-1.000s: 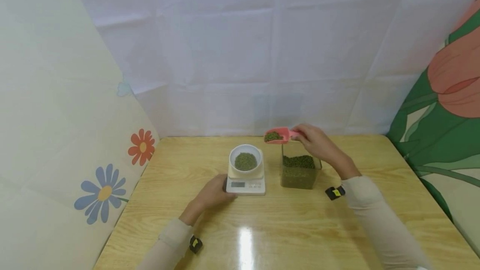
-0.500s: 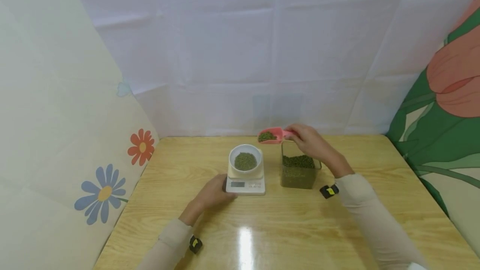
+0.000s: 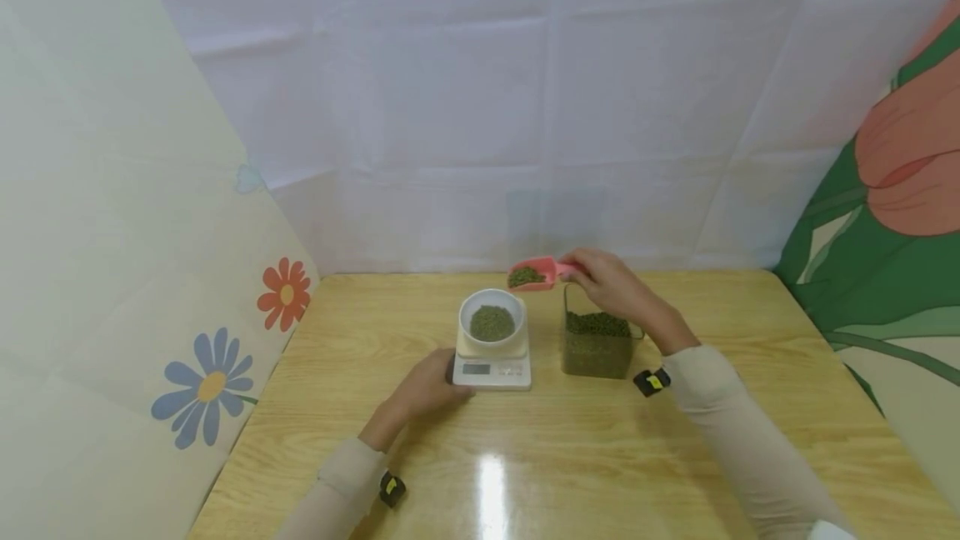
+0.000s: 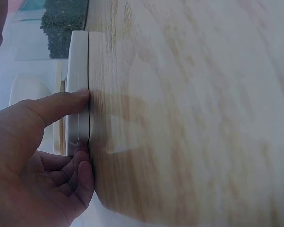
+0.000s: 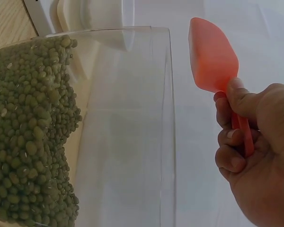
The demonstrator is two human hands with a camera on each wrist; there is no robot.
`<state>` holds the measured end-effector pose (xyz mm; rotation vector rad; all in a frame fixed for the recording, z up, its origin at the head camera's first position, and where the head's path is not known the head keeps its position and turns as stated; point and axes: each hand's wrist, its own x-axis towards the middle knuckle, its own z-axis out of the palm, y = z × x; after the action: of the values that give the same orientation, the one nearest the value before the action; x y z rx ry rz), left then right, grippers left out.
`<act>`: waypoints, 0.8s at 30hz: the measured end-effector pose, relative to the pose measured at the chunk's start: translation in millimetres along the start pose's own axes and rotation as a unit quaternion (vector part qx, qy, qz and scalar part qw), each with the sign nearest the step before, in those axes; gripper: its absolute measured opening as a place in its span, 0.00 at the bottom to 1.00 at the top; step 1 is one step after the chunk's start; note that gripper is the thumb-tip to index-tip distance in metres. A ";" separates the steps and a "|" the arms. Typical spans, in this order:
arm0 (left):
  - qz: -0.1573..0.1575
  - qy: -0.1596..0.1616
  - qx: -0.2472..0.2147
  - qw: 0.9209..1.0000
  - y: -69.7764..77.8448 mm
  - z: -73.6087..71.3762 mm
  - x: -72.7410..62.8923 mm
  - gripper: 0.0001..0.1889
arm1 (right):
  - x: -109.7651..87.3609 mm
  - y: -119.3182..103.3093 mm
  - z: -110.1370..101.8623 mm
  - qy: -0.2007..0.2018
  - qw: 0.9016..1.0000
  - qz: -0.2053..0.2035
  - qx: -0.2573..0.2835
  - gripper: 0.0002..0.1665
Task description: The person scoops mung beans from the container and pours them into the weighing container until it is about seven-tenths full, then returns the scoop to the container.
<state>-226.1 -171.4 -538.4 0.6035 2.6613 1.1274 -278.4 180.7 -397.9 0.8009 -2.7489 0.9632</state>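
Note:
My right hand [image 3: 611, 283] grips the handle of a pink scoop [image 3: 549, 273], which carries a small heap of mung beans [image 3: 526, 277]. The scoop is level, up behind and to the right of a white bowl [image 3: 465, 307] that has a layer of mung beans in it. That bowl sits on a white digital kitchen scale [image 3: 491, 373] with a small display. My left hand [image 4: 28, 146] holds the scale's front left corner, thumb on the front edge and fingers curled at the side. Below my right hand stands a clear container [image 5: 168, 118] partly filled with mung beans [image 5: 28, 137].
The wooden table [image 3: 585, 457] ends at a white cloth backdrop [image 3: 450, 107] behind the scale. A flower-print sheet [image 3: 97, 273] rises at the left and another [image 3: 900, 307] at the right. Each wrist wears a black band [image 3: 651, 382].
My right hand has moved the loaded scoop left, from above the container toward the bowl. My left hand and the scale stay in place.

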 end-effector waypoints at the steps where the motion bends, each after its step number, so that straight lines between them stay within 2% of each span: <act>1: -0.002 0.000 -0.001 1.000 0.4 -0.1 -0.3 0.28 | -0.1 -0.9 0.0 -0.001 1.000 -0.002 -0.001 0.14; 24: 0.000 0.000 -0.003 1.000 0.5 -0.5 -1.7 0.28 | 8.6 -14.9 7.3 -0.022 1.000 -0.015 -0.011 0.14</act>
<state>-224.6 -172.1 -537.6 0.6028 2.6574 1.1352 -277.5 162.7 -393.2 0.8663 -2.7713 0.9204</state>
